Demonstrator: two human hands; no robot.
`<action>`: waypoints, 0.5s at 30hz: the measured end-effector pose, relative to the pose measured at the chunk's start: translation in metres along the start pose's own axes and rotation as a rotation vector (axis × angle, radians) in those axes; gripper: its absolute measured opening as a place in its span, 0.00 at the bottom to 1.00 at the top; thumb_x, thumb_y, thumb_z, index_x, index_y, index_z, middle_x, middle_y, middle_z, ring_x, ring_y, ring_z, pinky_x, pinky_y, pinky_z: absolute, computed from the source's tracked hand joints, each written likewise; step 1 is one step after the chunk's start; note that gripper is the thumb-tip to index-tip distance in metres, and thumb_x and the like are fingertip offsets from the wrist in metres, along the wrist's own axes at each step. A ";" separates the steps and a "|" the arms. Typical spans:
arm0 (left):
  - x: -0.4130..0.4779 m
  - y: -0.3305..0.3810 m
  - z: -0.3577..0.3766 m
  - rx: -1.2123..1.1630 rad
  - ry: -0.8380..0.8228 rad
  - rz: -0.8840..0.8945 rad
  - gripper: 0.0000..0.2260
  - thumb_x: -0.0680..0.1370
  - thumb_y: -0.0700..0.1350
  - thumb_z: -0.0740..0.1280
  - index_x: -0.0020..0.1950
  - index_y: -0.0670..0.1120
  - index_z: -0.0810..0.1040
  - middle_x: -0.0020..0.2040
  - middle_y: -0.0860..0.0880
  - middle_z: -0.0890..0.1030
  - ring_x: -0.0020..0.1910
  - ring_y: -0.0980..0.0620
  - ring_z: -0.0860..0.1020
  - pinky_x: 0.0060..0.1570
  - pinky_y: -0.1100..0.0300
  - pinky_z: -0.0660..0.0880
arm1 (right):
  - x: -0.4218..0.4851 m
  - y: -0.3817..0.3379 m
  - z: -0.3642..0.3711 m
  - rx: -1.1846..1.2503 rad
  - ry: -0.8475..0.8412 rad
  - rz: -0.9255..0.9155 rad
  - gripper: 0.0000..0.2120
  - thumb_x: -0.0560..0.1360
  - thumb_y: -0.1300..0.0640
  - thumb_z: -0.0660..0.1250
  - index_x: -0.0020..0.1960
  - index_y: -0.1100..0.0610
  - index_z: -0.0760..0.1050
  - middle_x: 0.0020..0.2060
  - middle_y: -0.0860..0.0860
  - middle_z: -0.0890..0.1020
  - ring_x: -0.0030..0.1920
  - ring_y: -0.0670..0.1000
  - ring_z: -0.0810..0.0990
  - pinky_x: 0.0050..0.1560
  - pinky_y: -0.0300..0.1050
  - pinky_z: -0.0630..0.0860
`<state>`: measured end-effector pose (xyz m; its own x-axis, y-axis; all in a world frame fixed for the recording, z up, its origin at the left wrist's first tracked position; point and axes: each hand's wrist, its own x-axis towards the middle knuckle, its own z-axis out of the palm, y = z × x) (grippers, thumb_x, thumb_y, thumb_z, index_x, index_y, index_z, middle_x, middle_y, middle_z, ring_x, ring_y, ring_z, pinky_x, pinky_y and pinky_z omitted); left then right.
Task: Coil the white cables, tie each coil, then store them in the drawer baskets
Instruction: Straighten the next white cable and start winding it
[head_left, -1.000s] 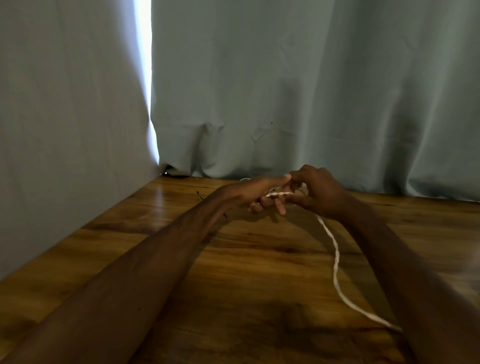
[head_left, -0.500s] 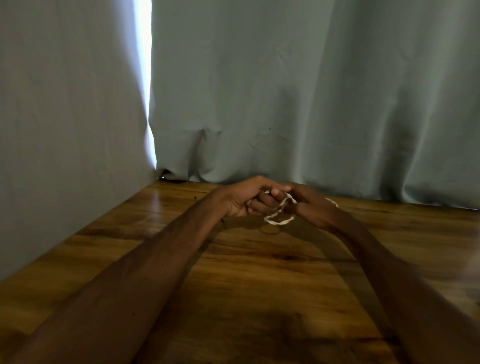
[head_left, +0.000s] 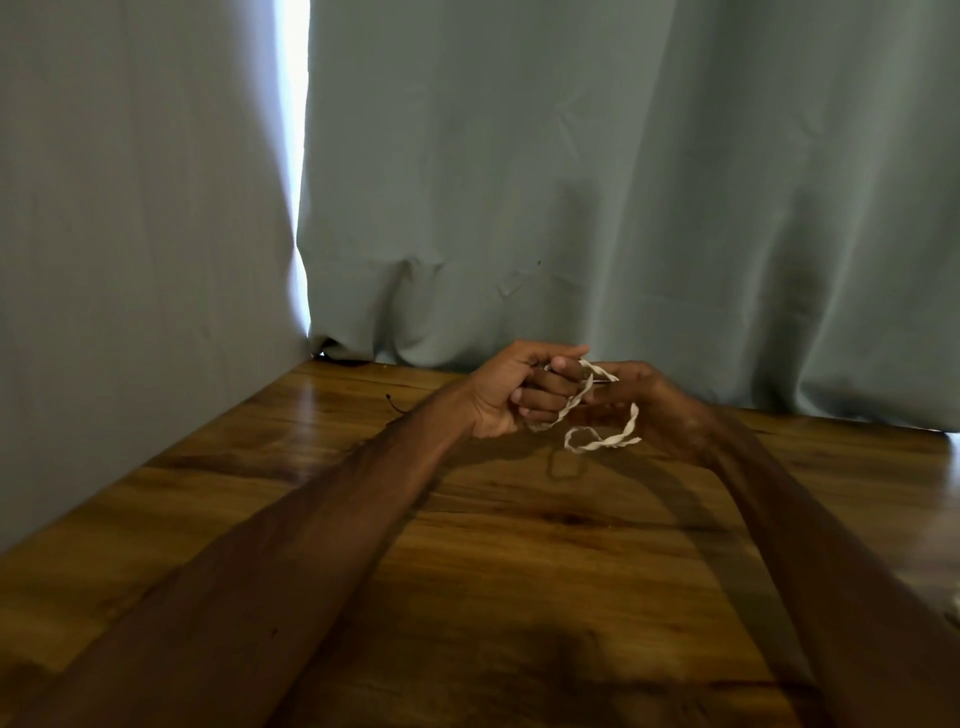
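A white twisted cable (head_left: 602, 441) is gathered into small loops between both hands, above the far part of the wooden table (head_left: 493, 545). My left hand (head_left: 524, 389) is fisted around the loops, its fingers curled over the cable. My right hand (head_left: 649, 400), blurred, grips the cable's other side just to the right, touching the left hand. A loose loop hangs below the hands and casts a shadow on the wood. No drawer or basket shows in this view.
Grey-green curtains (head_left: 623, 208) hang behind and to the left of the table, with a bright gap (head_left: 293, 156) between them. A small dark thing (head_left: 395, 402) lies on the wood left of my left wrist. A pale object (head_left: 956, 603) peeks in at the right edge.
The long trailing length of cable that ran toward the near right has been drawn up into loops at the hands. Both hands have closed together around the bundle.
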<state>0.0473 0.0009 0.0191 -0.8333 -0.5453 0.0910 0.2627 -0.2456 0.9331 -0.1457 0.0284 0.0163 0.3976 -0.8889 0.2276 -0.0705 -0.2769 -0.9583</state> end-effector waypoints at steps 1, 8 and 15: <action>0.000 0.000 0.000 0.004 0.004 -0.001 0.20 0.86 0.48 0.54 0.34 0.50 0.69 0.24 0.57 0.56 0.19 0.58 0.52 0.16 0.67 0.57 | 0.001 0.002 -0.003 -0.021 0.025 0.007 0.18 0.69 0.66 0.68 0.58 0.65 0.82 0.53 0.66 0.84 0.54 0.66 0.83 0.60 0.58 0.80; 0.006 -0.005 -0.002 0.035 -0.018 -0.011 0.20 0.86 0.52 0.55 0.34 0.50 0.69 0.22 0.58 0.63 0.16 0.60 0.60 0.17 0.67 0.56 | -0.003 0.004 -0.016 -0.055 -0.032 0.085 0.37 0.60 0.50 0.85 0.63 0.66 0.80 0.61 0.70 0.80 0.61 0.71 0.79 0.67 0.63 0.73; 0.004 0.000 -0.003 -0.113 -0.034 -0.013 0.24 0.85 0.59 0.53 0.33 0.49 0.69 0.21 0.56 0.64 0.18 0.58 0.53 0.17 0.65 0.58 | -0.005 0.001 -0.013 0.071 -0.043 0.045 0.15 0.78 0.55 0.63 0.56 0.61 0.84 0.52 0.62 0.86 0.49 0.56 0.87 0.53 0.48 0.84</action>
<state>0.0455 -0.0032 0.0181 -0.8524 -0.5145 0.0927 0.3035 -0.3426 0.8891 -0.1598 0.0282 0.0163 0.4343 -0.8830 0.1783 -0.0245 -0.2094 -0.9775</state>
